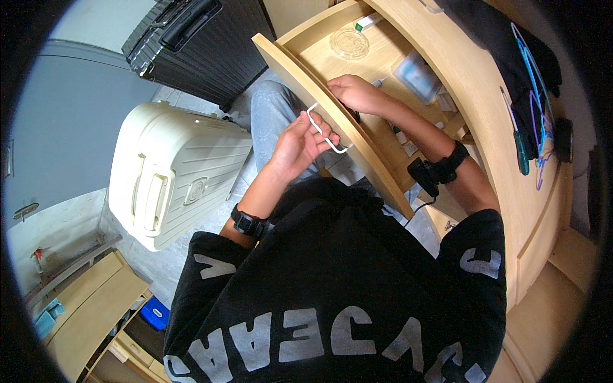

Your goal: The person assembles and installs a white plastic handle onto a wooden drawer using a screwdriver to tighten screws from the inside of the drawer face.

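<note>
A pulled-out wooden drawer (383, 159) stands in front of me, with a bent white handle (336, 149) on its outer face. My left hand (295, 144) is closed round this handle, fingers behind the bar and thumb along it. Over the inner side of the drawer front, my right hand (359, 95) is bent down with its fingers curled. Its fingertips are hidden, and what they hold cannot be made out. Inside the drawer lie a clear round dish (349, 43), a small green-and-white box (369, 22), a blue-and-white packet (416, 76) and several small items.
A cream suitcase (185, 182) and a black suitcase (204, 57) stand at the left. On the wooden top at right are a green-handled screwdriver (523, 153), blue and purple hangers (541, 115) and dark cloth (491, 29). A low wooden desk (96, 313) is at lower left.
</note>
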Available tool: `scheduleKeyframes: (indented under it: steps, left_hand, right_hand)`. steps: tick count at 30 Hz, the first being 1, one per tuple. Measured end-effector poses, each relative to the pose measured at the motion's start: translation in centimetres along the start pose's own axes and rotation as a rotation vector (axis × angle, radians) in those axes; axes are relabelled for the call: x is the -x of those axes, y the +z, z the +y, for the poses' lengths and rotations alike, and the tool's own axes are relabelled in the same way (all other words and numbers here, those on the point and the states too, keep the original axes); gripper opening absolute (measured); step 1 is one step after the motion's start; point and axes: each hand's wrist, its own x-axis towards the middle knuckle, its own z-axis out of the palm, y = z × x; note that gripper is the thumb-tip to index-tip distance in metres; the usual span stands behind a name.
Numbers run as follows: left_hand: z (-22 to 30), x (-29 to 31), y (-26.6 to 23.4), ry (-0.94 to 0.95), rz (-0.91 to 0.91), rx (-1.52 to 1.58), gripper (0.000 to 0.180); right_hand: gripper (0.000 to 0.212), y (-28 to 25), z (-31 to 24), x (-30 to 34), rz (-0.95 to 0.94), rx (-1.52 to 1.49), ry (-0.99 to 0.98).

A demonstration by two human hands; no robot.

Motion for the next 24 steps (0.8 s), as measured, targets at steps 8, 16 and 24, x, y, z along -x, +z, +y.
scheduleKeyframes:
  steps: [8,16,24]
  left_hand:
    - [0.3,0.1,0.7,-0.029,0.046,-0.056,0.037]
    - [0.4,0.1,0.3,-0.05,-0.037,-0.039,0.039]
    - [0.3,0.0,-0.1,-0.037,-0.049,-0.05,0.04]
  right_hand:
    - [0.023,-1.2,-0.5,1.1,-0.102,-0.211,0.009]
    - [0.028,0.3,0.4,0.7,0.038,-0.107,-0.064]
    - [0.021,-0.5,-1.3,2.0,-0.026,-0.253,0.03]
